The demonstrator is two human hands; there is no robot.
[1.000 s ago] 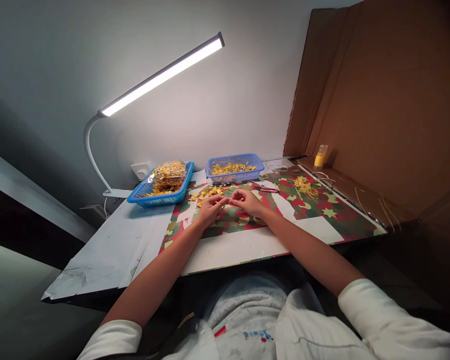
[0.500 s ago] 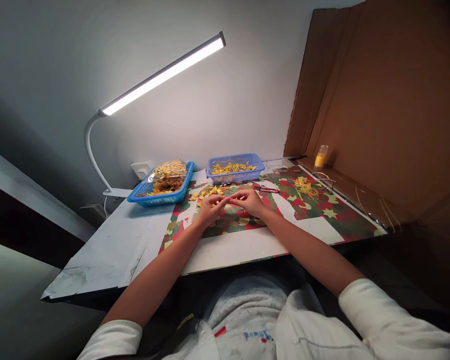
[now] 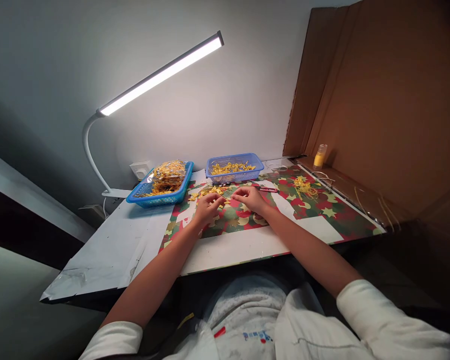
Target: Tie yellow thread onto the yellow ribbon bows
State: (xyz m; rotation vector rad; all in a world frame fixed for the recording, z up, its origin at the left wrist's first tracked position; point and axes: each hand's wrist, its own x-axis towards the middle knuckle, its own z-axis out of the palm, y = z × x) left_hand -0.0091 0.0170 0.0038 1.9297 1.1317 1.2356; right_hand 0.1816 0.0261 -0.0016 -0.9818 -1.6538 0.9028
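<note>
Near the middle of the patterned table cover (image 3: 228, 224), my left hand (image 3: 208, 207) is closed in a pinch, with whatever it holds too small to make out. Just to its right, my right hand (image 3: 249, 199) pinches too, its fingertips a short gap from the left ones; a tiny yellowish bit shows between the hands. Behind my left hand lies a loose pile of yellow pieces (image 3: 200, 192). Pink-handled snips (image 3: 267, 189) rest just beyond my right hand.
At the back stand a blue-violet basket (image 3: 235, 176) of yellow pieces and, left, a blue basket (image 3: 159, 200) with a plastic bag. A lamp (image 3: 161, 75) reaches overhead. Yellow strings (image 3: 303, 188) lie right, near a small bottle (image 3: 320, 156) beside tall cardboard (image 3: 382, 100).
The fingertips of my two hands, touching or nearly so before, have moved slightly apart. My left hand has shifted a little left.
</note>
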